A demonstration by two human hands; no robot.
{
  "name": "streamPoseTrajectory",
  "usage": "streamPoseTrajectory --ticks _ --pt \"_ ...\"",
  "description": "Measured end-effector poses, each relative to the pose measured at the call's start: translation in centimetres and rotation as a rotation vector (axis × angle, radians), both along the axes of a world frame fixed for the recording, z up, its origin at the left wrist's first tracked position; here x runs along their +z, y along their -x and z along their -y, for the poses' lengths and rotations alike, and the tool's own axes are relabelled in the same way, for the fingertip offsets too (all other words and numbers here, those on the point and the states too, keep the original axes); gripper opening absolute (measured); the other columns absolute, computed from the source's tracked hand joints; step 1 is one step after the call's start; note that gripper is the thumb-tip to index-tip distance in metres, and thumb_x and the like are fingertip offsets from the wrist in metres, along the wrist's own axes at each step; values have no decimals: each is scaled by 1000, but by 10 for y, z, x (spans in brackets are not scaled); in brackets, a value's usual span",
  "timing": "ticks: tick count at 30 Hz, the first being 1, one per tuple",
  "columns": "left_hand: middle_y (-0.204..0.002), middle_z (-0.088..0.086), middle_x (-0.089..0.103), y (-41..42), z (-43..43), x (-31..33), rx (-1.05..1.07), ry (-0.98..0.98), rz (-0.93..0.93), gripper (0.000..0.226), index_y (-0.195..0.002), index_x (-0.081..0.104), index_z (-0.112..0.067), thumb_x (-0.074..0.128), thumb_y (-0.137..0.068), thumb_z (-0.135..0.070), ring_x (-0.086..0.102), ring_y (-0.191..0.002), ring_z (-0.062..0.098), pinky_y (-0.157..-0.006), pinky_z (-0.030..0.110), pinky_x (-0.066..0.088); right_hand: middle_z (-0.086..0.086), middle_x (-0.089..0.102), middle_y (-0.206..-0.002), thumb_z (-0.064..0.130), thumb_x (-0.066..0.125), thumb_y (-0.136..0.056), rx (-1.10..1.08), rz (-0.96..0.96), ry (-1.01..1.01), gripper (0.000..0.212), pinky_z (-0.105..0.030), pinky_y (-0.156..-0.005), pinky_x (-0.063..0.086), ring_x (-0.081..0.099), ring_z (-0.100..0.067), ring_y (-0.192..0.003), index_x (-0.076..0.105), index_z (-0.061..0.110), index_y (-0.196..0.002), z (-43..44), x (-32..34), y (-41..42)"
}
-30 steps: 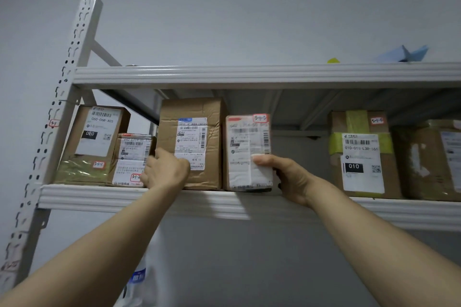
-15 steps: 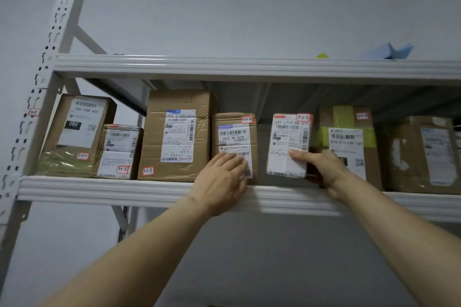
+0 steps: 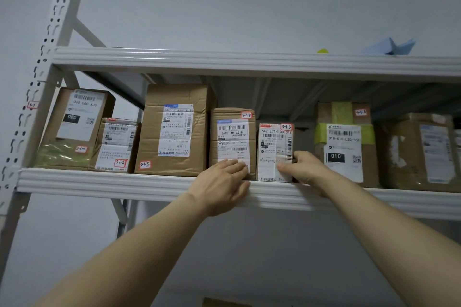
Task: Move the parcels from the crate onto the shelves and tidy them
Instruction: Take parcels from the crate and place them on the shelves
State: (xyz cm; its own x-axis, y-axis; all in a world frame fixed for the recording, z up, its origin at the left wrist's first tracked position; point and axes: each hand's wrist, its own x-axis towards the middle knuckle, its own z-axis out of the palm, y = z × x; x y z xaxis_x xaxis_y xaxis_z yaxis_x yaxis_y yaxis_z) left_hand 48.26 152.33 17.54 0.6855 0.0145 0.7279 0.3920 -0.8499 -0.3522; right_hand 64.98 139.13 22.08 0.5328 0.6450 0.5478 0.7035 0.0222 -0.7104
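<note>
Several brown cardboard parcels with white labels stand in a row on the white metal shelf (image 3: pixel 124 183). My left hand (image 3: pixel 222 182) lies flat with straight fingers against the front of the parcel tagged 3-1-4 (image 3: pixel 232 132). My right hand (image 3: pixel 303 168) grips the lower right edge of the narrow parcel tagged 3-1-5 (image 3: pixel 273 144), thumb on its front face. That narrow parcel stands upright, pressed against the right side of the 3-1-4 parcel. The crate is out of view.
Left of my hands stand a tall parcel (image 3: pixel 174 129), a small one (image 3: pixel 117 144) and a slanted one (image 3: pixel 74 127). Right of them stand a parcel with yellow tape (image 3: pixel 345 142) and a taped one (image 3: pixel 421 152). An upper shelf (image 3: pixel 249 62) carries blue paper (image 3: pixel 391 46).
My right hand slid the narrow parcel left until it met the 3-1-4 parcel. My left hand stayed flat on that parcel's front.
</note>
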Motion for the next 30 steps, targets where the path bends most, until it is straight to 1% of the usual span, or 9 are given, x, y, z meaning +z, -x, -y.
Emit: streamPoseTrajectory --ticks 2,6,9,18,20,23,25,27,30 --pt "-147 3 43 0 2 0 -1 -7 1 85 -139 46 -12 1 -82 -55 34 -139 21 -117 26 13 -5 64 -104 14 61 -90 -39 41 1 10 -30 -85 48 61 -21 -95 58 15 -100 -1 -1 2" --pt "-147 3 43 -1 6 1 12 -14 -12 86 -140 45 -12 0 -81 -55 33 -139 20 -117 26 13 -12 60 -123 17 58 -92 -155 107 37 32 -33 -93 44 57 -27 -113 54 3 -120 -7 1 -1" --pt "-149 2 41 -2 8 3 23 -19 -13 88 -142 43 -13 -2 -80 -56 32 -140 19 -117 25 13 -13 56 -131 18 55 -94 -221 147 91 38 -30 -93 42 53 -28 -119 49 2 -127 -11 3 0" --pt "-147 5 43 0 23 6 1 7 2 91 -140 45 -11 -2 -78 -56 32 -140 20 -115 23 12 -16 54 -130 16 46 -96 -304 232 232 37 -31 -91 42 52 -30 -118 44 -1 -129 -15 5 -2" --pt "-139 9 52 -1 31 6 -11 41 5 83 -133 53 -7 7 -82 -54 41 -134 24 -113 24 19 -16 53 -130 18 44 -97 -328 267 227 39 -33 -89 43 53 -31 -116 39 -1 -131 -12 0 -1" --pt "-111 13 68 -6 40 3 -37 46 10 59 -109 68 -2 30 -89 -42 62 -109 30 -100 30 43 -20 50 -131 24 38 -99 -426 446 190 38 -35 -89 40 48 -34 -119 37 0 -129 -4 -20 1" --pt "-104 13 70 -10 48 -2 -43 47 19 52 -104 70 0 37 -86 -36 65 -101 31 -91 35 51 -18 44 -140 36 29 -102 -483 558 190 48 -38 -105 30 34 -32 -134 36 2 -135 6 -38 3" --pt "-106 14 69 -14 58 -9 -89 29 8 51 -107 68 1 38 -84 -34 63 -104 32 -91 37 50 -11 30 -153 46 20 -101 -538 666 250 59 -40 -116 10 15 -25 -145 26 10 -147 22 -55 6" --pt "-116 18 64 -20 79 -25 -204 36 -14 47 -116 63 3 45 -87 -30 57 -113 35 -98 41 45 -3 8 -161 45 22 -101 -552 780 363 58 -44 -117 -6 2 -20 -148 11 20 -152 57 -82 13"
